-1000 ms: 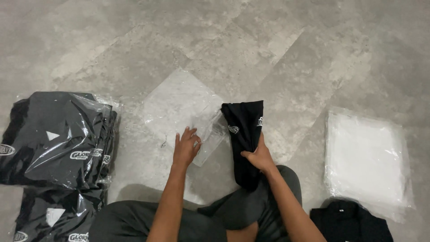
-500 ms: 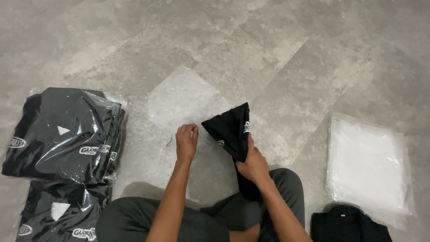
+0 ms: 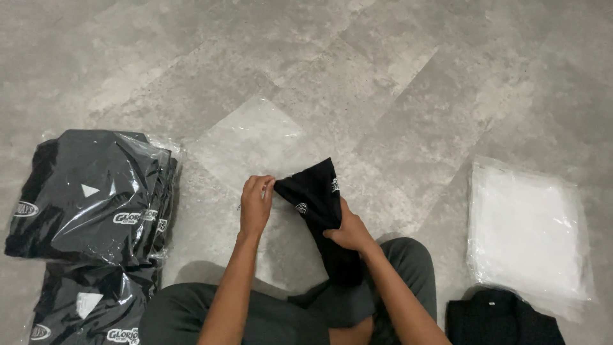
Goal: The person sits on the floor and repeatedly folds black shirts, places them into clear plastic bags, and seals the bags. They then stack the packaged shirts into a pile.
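Note:
A folded black garment [image 3: 317, 203] with small white emblems lies tilted across my lap and the floor, its upper end pointing at the mouth of a clear plastic bag [image 3: 252, 144] flat on the grey floor. My left hand [image 3: 256, 203] pinches the near edge of that bag beside the garment's corner. My right hand [image 3: 348, 232] grips the garment at its middle. The garment's lower end is hidden behind my right forearm and knee.
Stacks of bagged black garments [image 3: 96, 191] sit on the floor at my left, another pile [image 3: 89, 303] below them. A stack of empty clear bags [image 3: 527, 230] lies at the right, with an unbagged black garment [image 3: 501, 318] near the bottom right corner.
The garment has swung from upright to tilted left, its top end now meeting my left hand at the bag's edge. My right hand slid down along it.

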